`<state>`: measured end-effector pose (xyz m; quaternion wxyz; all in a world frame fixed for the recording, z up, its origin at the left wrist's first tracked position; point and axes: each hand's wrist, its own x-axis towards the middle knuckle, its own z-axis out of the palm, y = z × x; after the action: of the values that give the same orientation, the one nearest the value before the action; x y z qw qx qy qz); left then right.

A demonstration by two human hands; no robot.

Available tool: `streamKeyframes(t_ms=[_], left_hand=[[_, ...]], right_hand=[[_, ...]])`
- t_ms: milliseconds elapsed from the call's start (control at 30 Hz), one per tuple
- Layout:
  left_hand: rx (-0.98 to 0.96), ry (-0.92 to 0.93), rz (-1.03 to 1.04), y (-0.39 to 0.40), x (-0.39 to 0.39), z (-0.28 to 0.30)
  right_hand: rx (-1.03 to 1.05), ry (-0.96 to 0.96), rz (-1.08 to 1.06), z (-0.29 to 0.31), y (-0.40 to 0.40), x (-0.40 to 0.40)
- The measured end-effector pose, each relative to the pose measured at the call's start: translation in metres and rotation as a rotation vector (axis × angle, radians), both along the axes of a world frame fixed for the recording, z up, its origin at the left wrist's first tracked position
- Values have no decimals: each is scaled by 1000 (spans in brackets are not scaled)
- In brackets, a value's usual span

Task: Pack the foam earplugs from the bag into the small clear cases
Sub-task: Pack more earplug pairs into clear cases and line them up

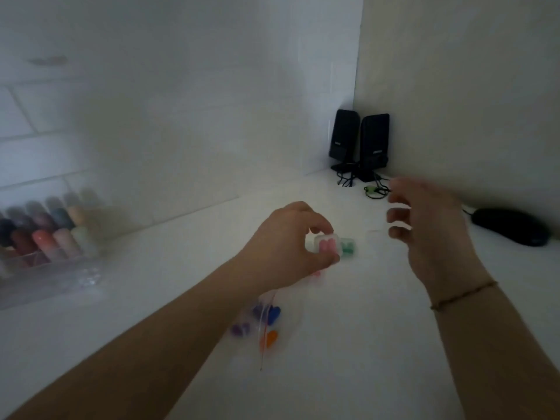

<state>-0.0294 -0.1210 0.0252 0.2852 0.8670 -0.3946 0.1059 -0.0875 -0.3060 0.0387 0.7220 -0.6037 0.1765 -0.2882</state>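
Note:
My left hand (pixel 288 237) pinches a small clear case (pixel 325 245) with pink earplugs inside, held just above the white desk. Right beside it on the desk sits another clear case (pixel 348 247) holding green earplugs. My right hand (pixel 430 225) hovers to the right of both cases, fingers loosely spread and blurred, holding nothing. The clear bag (pixel 266 322) lies on the desk under my left forearm, with purple, blue and orange earplugs showing through it. A pink earplug (pixel 316 272) peeks out below my left hand.
A clear box of coloured bottles (pixel 48 237) stands at the far left against the wall. Two black speakers (pixel 360 144) with cables fill the back corner. A black mouse (pixel 512 225) lies at the right by the wall.

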Motion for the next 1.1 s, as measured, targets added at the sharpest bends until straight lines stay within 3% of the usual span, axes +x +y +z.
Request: streamKeyframes(t_ms=[133, 467, 733, 933, 1100], left_hand=[[272, 56, -6, -24, 7, -6], [532, -43, 67, -36, 5, -20], [478, -143, -212, -91, -38, -13], [453, -237, -180, -116, -49, -26], [364, -248, -163, -122, -53, -34]], right_hand=[[247, -11, -190, -5, -31, -2], [426, -175, -329, -8, -50, -2], [540, -332, -491, -12, -65, -5], [566, -488, -635, -16, -67, -5], [563, -489, -642, -15, -65, -3]])
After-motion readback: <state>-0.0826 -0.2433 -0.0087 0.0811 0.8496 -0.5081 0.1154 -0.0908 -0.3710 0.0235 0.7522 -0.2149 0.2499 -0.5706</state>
